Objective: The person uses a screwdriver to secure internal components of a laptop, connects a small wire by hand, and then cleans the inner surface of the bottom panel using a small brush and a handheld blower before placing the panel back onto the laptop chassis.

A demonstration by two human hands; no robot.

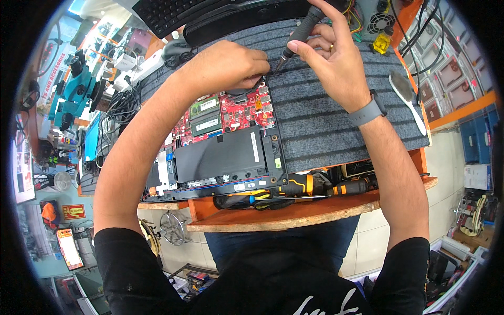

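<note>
An opened laptop (220, 155) lies on the grey ribbed mat (315, 128), its red circuit board (239, 113), green memory modules (205, 107) and black battery (218, 152) exposed. My left hand (226, 68) is closed at the laptop's top edge, over the dark fan area; whatever its curled fingertips grip is hidden. My right hand (336, 65) holds a black-handled screwdriver (303, 29) tilted, its thin shaft pointing down to just beside my left fingertips. I cannot tell whether the tip touches anything.
A keyboard (160, 16), mouse (174, 52) and tangled cables (118, 107) line the mat's back and left. A brush (407, 100) lies right, near a small fan (380, 23). An open drawer (286, 215) with tools sits below. A teal microscope (73, 92) stands far left.
</note>
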